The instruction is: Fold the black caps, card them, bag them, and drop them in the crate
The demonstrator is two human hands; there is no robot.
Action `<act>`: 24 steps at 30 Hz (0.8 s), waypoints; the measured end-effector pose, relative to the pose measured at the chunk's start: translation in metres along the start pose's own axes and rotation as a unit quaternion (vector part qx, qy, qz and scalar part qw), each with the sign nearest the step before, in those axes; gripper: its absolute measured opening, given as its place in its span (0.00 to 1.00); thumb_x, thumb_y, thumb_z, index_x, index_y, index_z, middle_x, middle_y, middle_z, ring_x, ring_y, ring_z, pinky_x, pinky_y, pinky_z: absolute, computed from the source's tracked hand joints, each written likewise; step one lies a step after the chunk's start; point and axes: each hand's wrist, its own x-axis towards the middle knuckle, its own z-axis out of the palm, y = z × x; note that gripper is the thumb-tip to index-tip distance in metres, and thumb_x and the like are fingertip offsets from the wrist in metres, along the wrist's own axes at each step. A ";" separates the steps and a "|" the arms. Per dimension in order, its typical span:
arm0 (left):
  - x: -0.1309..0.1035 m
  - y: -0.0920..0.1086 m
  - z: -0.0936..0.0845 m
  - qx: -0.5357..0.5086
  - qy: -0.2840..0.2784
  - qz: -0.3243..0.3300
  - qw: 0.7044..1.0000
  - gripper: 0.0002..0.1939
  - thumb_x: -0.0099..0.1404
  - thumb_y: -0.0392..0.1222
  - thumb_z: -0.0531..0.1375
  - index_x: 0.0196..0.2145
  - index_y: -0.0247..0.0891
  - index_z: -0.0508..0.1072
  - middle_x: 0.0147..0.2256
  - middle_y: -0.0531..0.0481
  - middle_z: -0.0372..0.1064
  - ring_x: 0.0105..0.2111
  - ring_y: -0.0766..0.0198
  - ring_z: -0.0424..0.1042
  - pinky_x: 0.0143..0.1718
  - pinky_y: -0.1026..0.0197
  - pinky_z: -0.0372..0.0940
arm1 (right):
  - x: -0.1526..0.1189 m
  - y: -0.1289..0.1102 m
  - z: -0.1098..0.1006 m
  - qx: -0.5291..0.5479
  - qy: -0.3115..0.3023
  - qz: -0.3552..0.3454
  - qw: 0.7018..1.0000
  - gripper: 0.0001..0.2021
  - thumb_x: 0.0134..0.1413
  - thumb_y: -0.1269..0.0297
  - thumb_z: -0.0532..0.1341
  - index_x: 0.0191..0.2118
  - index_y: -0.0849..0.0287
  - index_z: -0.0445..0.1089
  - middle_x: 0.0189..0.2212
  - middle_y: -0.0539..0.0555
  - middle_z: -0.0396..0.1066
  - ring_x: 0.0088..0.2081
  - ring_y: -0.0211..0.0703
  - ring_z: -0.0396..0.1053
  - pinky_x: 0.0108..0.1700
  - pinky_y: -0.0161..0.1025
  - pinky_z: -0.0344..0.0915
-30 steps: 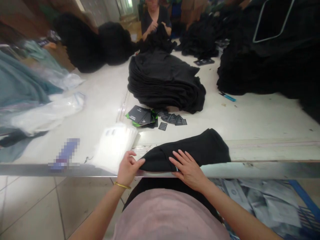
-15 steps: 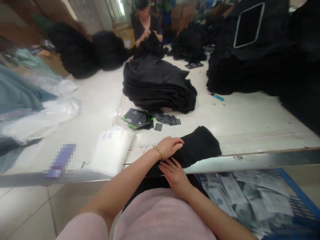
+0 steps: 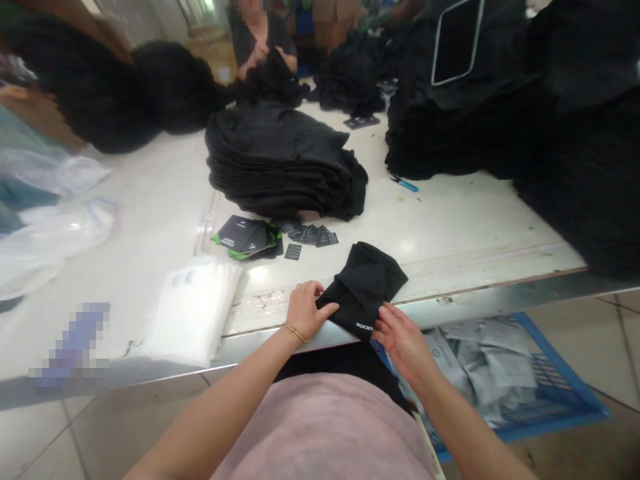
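Observation:
A folded black fabric garment (image 3: pixel 367 283) lies at the table's front edge, with white lettering that starts "ROCK" on its near corner. My left hand (image 3: pixel 306 310), with a gold bangle at the wrist, grips its left edge, thumb on top. The near right corner, beside the lettering, is pinched by the fingers of my right hand (image 3: pixel 404 339), which cover the end of the word. Beyond the garment lie small black tags (image 3: pixel 313 235) and a pile of black cards with green edges (image 3: pixel 247 237). Clear plastic bags (image 3: pixel 193 307) are stacked left of my left hand.
A tall stack of black garments (image 3: pixel 285 160) stands mid-table. Larger black piles (image 3: pixel 460 127) rise at the right, a phone (image 3: pixel 457 41) on top. Blue thread snips (image 3: pixel 406 185) lie nearby. Below the edge, a blue crate (image 3: pixel 555 380) holds packed bags. A co-worker (image 3: pixel 260 40) sits opposite.
My hands have moved from crossed over the flat black garment to its two sides. The garment is now folded over more compactly, and its lettering shows. The view has shifted right.

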 end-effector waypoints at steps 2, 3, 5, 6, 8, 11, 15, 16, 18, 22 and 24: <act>0.007 0.010 0.003 -0.009 0.008 0.067 0.998 0.23 0.52 0.40 0.61 0.47 0.38 0.64 0.47 0.43 0.63 0.49 0.52 0.59 0.50 0.51 0.53 | -0.008 0.003 -0.009 -0.170 0.059 -0.181 0.967 0.27 0.48 0.56 0.59 0.54 0.59 0.57 0.52 0.63 0.63 0.51 0.55 0.64 0.49 0.55 0.63; 0.014 0.015 0.002 -0.014 -0.013 0.123 0.992 0.27 0.51 0.35 0.60 0.50 0.40 0.63 0.52 0.43 0.60 0.53 0.52 0.55 0.53 0.50 0.50 | -0.010 0.005 -0.013 -0.255 0.057 -0.270 0.927 0.29 0.47 0.57 0.61 0.55 0.59 0.56 0.56 0.64 0.59 0.55 0.55 0.59 0.53 0.56 0.59; 0.031 0.021 -0.001 -0.022 -0.094 0.218 0.971 0.33 0.47 0.29 0.58 0.52 0.44 0.62 0.56 0.47 0.57 0.57 0.51 0.50 0.57 0.50 0.45 | -0.009 0.009 -0.018 -0.385 -0.015 -0.388 0.838 0.30 0.46 0.59 0.62 0.56 0.59 0.57 0.59 0.62 0.53 0.60 0.56 0.49 0.58 0.58 0.49; 0.040 0.022 -0.003 -0.026 -0.139 0.234 0.962 0.34 0.46 0.29 0.58 0.52 0.44 0.63 0.55 0.48 0.60 0.57 0.51 0.52 0.57 0.50 0.45 | -0.007 0.010 -0.020 -0.422 -0.066 -0.409 0.806 0.28 0.46 0.60 0.62 0.55 0.59 0.59 0.59 0.61 0.54 0.61 0.56 0.46 0.59 0.58 0.47; 0.058 0.020 -0.008 -0.050 -0.209 0.197 0.957 0.28 0.48 0.33 0.59 0.50 0.43 0.66 0.48 0.48 0.68 0.51 0.53 0.61 0.54 0.52 0.51 | 0.000 0.010 -0.022 -0.439 -0.121 -0.400 0.795 0.23 0.47 0.61 0.61 0.52 0.58 0.64 0.55 0.60 0.61 0.60 0.56 0.50 0.59 0.58 0.47; 0.071 0.008 -0.013 -0.149 -0.258 0.101 0.949 0.17 0.61 0.47 0.50 0.43 0.41 0.71 0.37 0.49 0.74 0.39 0.58 0.70 0.44 0.57 0.61 | 0.009 0.003 -0.021 -0.322 -0.091 -0.269 0.903 0.18 0.48 0.59 0.60 0.46 0.59 0.68 0.46 0.58 0.71 0.51 0.54 0.64 0.53 0.53 0.58; 0.065 0.003 -0.003 -0.166 -0.223 0.055 0.959 0.24 0.63 0.57 0.45 0.36 0.40 0.74 0.34 0.48 0.74 0.34 0.58 0.71 0.37 0.60 0.62 | 0.014 -0.010 -0.014 -0.012 -0.019 0.028 0.999 0.16 0.49 0.56 0.58 0.40 0.61 0.70 0.36 0.56 0.75 0.37 0.48 0.71 0.31 0.41 0.69; 0.063 0.005 0.003 -0.116 -0.206 0.038 0.971 0.24 0.61 0.59 0.48 0.35 0.39 0.73 0.33 0.46 0.74 0.34 0.57 0.71 0.38 0.59 0.62 | 0.014 -0.012 -0.011 0.033 -0.015 0.081 0.996 0.15 0.49 0.56 0.59 0.39 0.61 0.71 0.33 0.56 0.76 0.32 0.46 0.72 0.27 0.39 0.67; 0.062 0.013 0.015 -0.004 -0.171 -0.010 0.985 0.24 0.59 0.61 0.51 0.33 0.37 0.73 0.32 0.43 0.73 0.36 0.53 0.71 0.40 0.56 0.60 | 0.013 -0.015 -0.006 0.063 -0.021 0.137 0.988 0.14 0.48 0.56 0.60 0.36 0.60 0.71 0.27 0.54 0.75 0.26 0.43 0.70 0.22 0.37 0.65; 0.059 0.026 0.028 0.011 -0.097 -0.091 0.991 0.23 0.55 0.61 0.55 0.31 0.37 0.71 0.31 0.41 0.72 0.39 0.48 0.69 0.44 0.49 0.58 | 0.009 -0.014 -0.002 0.058 -0.026 0.113 0.992 0.14 0.43 0.59 0.65 0.37 0.59 0.70 0.27 0.52 0.75 0.27 0.41 0.70 0.23 0.35 0.66; 0.046 0.028 0.026 -0.099 -0.008 -0.130 0.987 0.22 0.53 0.57 0.60 0.38 0.37 0.68 0.36 0.42 0.71 0.42 0.51 0.68 0.47 0.50 0.58 | 0.006 -0.012 0.000 0.072 -0.007 0.110 0.991 0.14 0.41 0.63 0.66 0.36 0.60 0.70 0.27 0.51 0.75 0.26 0.41 0.70 0.23 0.35 0.65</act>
